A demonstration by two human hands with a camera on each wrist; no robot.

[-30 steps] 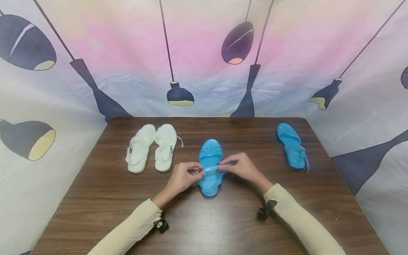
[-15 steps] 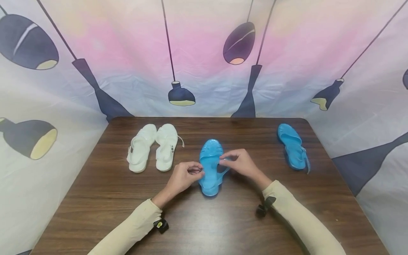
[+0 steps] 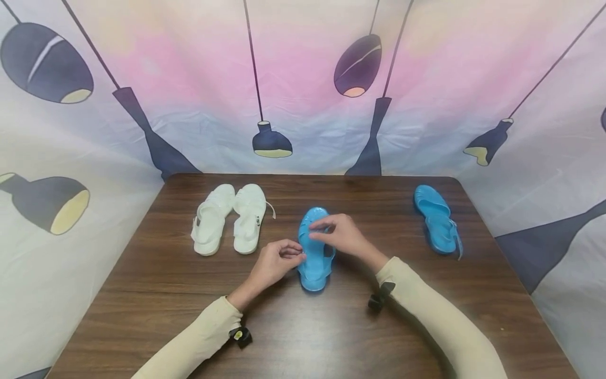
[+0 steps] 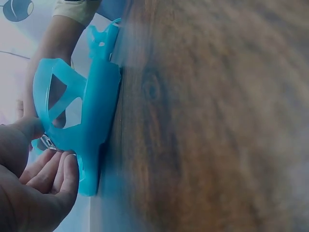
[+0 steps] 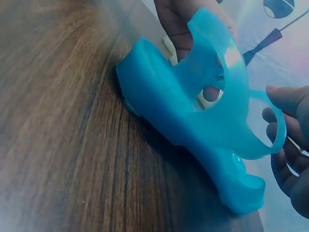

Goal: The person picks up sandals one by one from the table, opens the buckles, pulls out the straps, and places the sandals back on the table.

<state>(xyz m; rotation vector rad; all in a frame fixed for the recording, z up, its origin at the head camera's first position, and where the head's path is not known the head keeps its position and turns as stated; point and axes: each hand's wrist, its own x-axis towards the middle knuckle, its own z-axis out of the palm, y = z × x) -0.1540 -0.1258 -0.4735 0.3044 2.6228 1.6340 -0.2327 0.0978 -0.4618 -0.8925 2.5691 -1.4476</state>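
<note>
A blue jelly sandal lies on the table, toe pointing away. Beside its left edge my left hand pinches the small metal buckle, which shows between thumb and fingers in the left wrist view. My right hand is over the front half of the sandal. In the right wrist view the ankle strap bends in a loop out to that hand, with the thumb and fingers closed on it. From the head view the right hand hides part of the toe section and the strap.
Two white sandals stand side by side at the back left, one with a loose strap. A second blue sandal lies at the back right. All rest on a dark wooden table. A printed cloth hangs behind.
The strap lay across the sandal toward the buckle a second ago; then it looped out at the right. My right hand has moved left and forward. The left hand stays at the buckle.
</note>
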